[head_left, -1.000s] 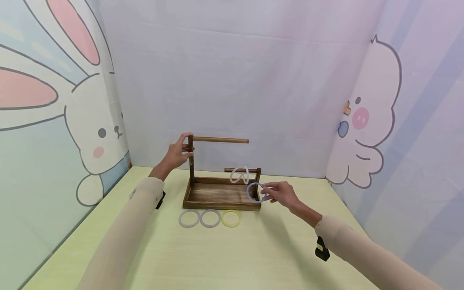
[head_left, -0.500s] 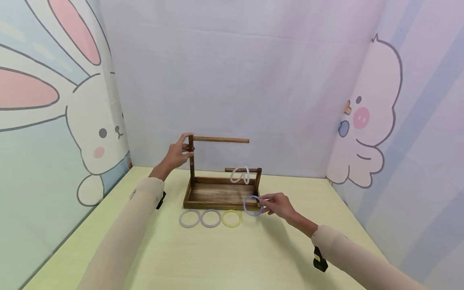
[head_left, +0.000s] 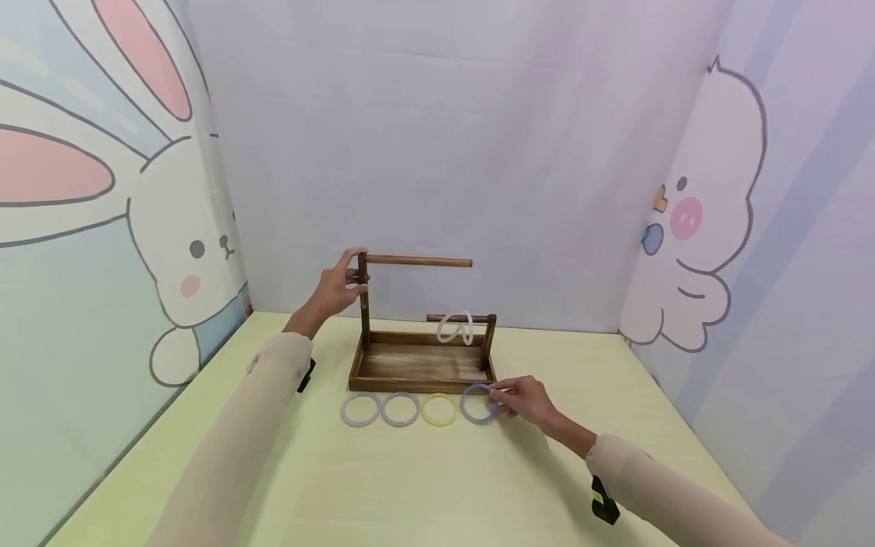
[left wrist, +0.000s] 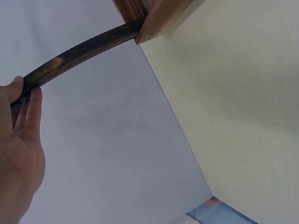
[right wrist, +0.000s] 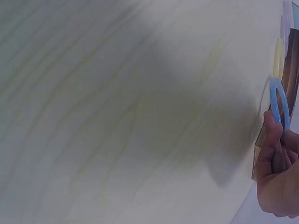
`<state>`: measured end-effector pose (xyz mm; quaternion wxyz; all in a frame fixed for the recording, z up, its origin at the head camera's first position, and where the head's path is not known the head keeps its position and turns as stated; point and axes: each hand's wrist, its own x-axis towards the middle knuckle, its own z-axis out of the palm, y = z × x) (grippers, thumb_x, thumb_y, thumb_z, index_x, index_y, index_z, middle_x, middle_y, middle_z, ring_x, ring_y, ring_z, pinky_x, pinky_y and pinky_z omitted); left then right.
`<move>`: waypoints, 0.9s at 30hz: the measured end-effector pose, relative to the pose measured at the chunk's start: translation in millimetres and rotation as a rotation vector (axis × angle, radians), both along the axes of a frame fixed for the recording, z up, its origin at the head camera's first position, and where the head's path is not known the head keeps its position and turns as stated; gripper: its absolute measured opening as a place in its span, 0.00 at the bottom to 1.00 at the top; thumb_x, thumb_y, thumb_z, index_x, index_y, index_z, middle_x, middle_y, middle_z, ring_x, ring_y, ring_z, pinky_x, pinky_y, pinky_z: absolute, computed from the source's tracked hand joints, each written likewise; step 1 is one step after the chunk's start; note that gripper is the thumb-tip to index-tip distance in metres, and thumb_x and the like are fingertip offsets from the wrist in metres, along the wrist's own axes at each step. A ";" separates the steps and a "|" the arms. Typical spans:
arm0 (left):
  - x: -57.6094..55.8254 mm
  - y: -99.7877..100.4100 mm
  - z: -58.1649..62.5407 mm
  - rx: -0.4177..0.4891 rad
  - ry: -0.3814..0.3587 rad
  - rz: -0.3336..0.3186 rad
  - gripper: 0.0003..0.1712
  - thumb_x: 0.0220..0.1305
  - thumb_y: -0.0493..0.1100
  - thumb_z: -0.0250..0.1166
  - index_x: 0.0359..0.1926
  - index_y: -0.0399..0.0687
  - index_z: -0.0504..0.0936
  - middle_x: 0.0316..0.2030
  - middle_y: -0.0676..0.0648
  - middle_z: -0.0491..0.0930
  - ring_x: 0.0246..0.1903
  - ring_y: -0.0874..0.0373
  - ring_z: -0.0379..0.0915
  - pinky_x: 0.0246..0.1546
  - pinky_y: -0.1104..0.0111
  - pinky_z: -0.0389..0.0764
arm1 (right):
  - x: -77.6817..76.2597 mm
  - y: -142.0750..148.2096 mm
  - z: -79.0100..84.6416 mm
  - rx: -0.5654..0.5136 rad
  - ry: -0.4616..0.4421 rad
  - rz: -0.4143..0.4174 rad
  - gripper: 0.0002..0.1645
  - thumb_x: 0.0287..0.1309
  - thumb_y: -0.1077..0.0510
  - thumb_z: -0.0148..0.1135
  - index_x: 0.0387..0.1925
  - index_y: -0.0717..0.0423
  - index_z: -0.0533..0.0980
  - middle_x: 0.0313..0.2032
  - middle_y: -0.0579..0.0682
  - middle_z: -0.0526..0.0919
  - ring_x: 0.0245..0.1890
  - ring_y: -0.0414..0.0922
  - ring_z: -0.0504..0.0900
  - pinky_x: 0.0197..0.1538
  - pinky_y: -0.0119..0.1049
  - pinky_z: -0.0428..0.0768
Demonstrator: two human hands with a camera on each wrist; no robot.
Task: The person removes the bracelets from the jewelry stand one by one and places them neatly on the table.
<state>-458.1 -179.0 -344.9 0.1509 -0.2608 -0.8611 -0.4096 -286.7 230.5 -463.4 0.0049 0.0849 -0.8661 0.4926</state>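
My right hand point(head_left: 529, 399) pinches a blue ring point(head_left: 464, 411) by its right side, just in front of the wooden rack's right front corner. In the right wrist view the blue ring point(right wrist: 274, 95) is tilted, with its lower end between thumb and fingers. My left hand point(head_left: 335, 289) grips the top of the tall post on the wooden rack point(head_left: 424, 385); the left wrist view shows thumb and fingers around the dark post point(left wrist: 84, 51). Two whitish rings point(head_left: 468, 328) hang on the rack's short lower bar. The long upper bar point(head_left: 420, 260) carries nothing.
A yellow ring point(head_left: 438, 424) and two pale purple rings, one of them in the middle point(head_left: 400, 425) and one at the left point(head_left: 361, 425), lie in a row before the rack. Cloth walls with cartoon animals enclose the table point(head_left: 410, 494) at back and sides.
My right hand has lowered the blue ring from beside the rack's right post to the table area right of the yellow ring. The left hand stays on the tall post.
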 end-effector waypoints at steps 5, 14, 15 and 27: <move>-2.8 0.8 -0.5 -0.003 0.002 -0.003 0.44 0.69 0.29 0.67 0.77 0.57 0.57 0.54 0.33 0.85 0.58 0.37 0.81 0.55 0.43 0.82 | 1.4 -0.9 -4.6 0.005 0.009 -0.034 0.14 0.68 0.63 0.68 0.48 0.72 0.85 0.34 0.61 0.90 0.27 0.50 0.91 0.28 0.36 0.87; -3.6 0.9 -2.5 0.011 -0.007 -0.008 0.45 0.69 0.28 0.67 0.78 0.59 0.57 0.54 0.32 0.84 0.59 0.36 0.80 0.55 0.42 0.82 | 0.3 -4.3 -13.9 0.009 0.044 -0.130 0.09 0.63 0.60 0.73 0.38 0.64 0.89 0.25 0.54 0.90 0.23 0.49 0.90 0.25 0.35 0.85; -3.5 1.1 -2.5 0.012 -0.008 -0.010 0.45 0.69 0.28 0.67 0.78 0.59 0.57 0.55 0.32 0.84 0.59 0.36 0.80 0.55 0.43 0.82 | 0.1 -5.0 -14.5 0.017 0.052 -0.143 0.08 0.62 0.60 0.74 0.37 0.63 0.90 0.25 0.53 0.90 0.22 0.48 0.89 0.24 0.34 0.84; -2.6 0.2 -0.7 -0.011 0.014 -0.006 0.45 0.69 0.29 0.68 0.78 0.59 0.57 0.55 0.32 0.84 0.59 0.37 0.80 0.57 0.44 0.81 | 0.2 -11.5 -16.5 0.084 0.128 -0.226 0.04 0.57 0.59 0.78 0.30 0.55 0.90 0.19 0.48 0.88 0.17 0.43 0.87 0.20 0.29 0.78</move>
